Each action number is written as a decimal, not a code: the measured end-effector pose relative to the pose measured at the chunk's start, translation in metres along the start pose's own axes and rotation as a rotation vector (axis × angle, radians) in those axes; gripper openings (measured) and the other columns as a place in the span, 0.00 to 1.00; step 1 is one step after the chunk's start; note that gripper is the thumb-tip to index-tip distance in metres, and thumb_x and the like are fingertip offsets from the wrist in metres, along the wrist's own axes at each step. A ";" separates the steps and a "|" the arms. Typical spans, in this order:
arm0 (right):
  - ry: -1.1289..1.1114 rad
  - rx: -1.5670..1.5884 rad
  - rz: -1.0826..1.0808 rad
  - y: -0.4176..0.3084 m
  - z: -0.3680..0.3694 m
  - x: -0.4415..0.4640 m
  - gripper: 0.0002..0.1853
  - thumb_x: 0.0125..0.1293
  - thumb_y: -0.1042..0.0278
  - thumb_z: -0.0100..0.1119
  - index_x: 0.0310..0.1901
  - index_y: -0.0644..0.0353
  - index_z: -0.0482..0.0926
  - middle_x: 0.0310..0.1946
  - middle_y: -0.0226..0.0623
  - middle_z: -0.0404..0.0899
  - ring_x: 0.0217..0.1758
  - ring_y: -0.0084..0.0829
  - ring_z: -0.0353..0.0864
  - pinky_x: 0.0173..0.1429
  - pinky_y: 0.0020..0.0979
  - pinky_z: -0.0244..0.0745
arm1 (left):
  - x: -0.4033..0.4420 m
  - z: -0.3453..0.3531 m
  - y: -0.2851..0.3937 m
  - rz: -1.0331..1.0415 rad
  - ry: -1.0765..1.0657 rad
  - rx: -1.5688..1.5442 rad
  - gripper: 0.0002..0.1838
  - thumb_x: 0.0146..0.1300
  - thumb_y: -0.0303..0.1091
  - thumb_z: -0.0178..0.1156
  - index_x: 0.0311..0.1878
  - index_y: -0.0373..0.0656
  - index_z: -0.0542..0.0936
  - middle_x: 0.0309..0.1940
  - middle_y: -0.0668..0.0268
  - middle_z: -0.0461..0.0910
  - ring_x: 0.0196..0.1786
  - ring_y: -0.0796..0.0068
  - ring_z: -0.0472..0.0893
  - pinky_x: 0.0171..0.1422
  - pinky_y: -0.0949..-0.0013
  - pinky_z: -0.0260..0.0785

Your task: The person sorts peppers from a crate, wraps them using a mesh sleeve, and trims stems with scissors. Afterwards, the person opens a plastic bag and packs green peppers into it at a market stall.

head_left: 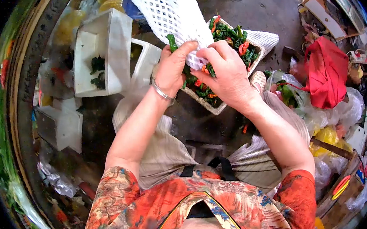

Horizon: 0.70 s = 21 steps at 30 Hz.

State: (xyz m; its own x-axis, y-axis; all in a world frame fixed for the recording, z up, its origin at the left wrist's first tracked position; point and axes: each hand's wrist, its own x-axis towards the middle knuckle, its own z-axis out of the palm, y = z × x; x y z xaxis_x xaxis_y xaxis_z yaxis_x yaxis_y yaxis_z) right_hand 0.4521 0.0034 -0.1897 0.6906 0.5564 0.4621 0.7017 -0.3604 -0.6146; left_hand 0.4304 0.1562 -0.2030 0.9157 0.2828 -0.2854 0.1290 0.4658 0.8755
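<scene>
Over the box [216, 112], white netting [174, 15] is pinched by left grip [174, 65] and right grip [229, 75] (end-handling, seemingly); steadiness is required next.

Left hand [174, 65] gripping gathered end of white mesh [166, 12]; green piece [172, 43] sticks out by its fingers. Right hand [228, 75] at same end, fingertips on mesh, grip unclear. Both above near-left side of foam box [213, 108] full of green and red produce [232, 33]. Left: white foam bin [120, 52], few dark green bits [98, 64] inside. Right: red bag [325, 72] on clear plastic bags [351, 105].
</scene>
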 end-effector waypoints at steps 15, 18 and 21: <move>0.154 0.304 0.227 0.010 -0.019 0.007 0.08 0.57 0.69 0.63 0.36 0.61 0.78 0.38 0.40 0.77 0.42 0.38 0.79 0.47 0.33 0.73 | -0.019 0.011 0.017 0.099 -0.094 0.116 0.08 0.60 0.31 0.63 0.42 0.40 0.81 0.31 0.70 0.82 0.25 0.83 0.78 0.19 0.79 0.65; 0.082 0.432 0.364 0.013 -0.015 0.004 0.07 0.60 0.72 0.64 0.37 0.64 0.78 0.34 0.28 0.78 0.34 0.17 0.75 0.38 0.21 0.71 | -0.018 0.006 0.015 0.124 -0.121 0.164 0.11 0.60 0.32 0.65 0.44 0.41 0.81 0.33 0.71 0.82 0.28 0.84 0.78 0.21 0.80 0.65; 0.112 0.481 0.446 0.013 -0.019 0.007 0.06 0.60 0.72 0.64 0.35 0.65 0.78 0.31 0.25 0.78 0.33 0.14 0.74 0.38 0.19 0.70 | -0.022 0.004 0.017 0.049 -0.191 0.158 0.15 0.57 0.29 0.67 0.48 0.40 0.79 0.39 0.70 0.82 0.35 0.83 0.80 0.31 0.79 0.71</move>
State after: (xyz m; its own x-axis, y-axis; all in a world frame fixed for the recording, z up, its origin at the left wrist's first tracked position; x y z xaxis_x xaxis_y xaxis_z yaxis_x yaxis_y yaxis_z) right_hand 0.4691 -0.0115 -0.1826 0.9291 0.3403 0.1449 0.2056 -0.1494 -0.9672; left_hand 0.4144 0.1546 -0.1800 0.9756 0.1315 -0.1759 0.1273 0.3139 0.9409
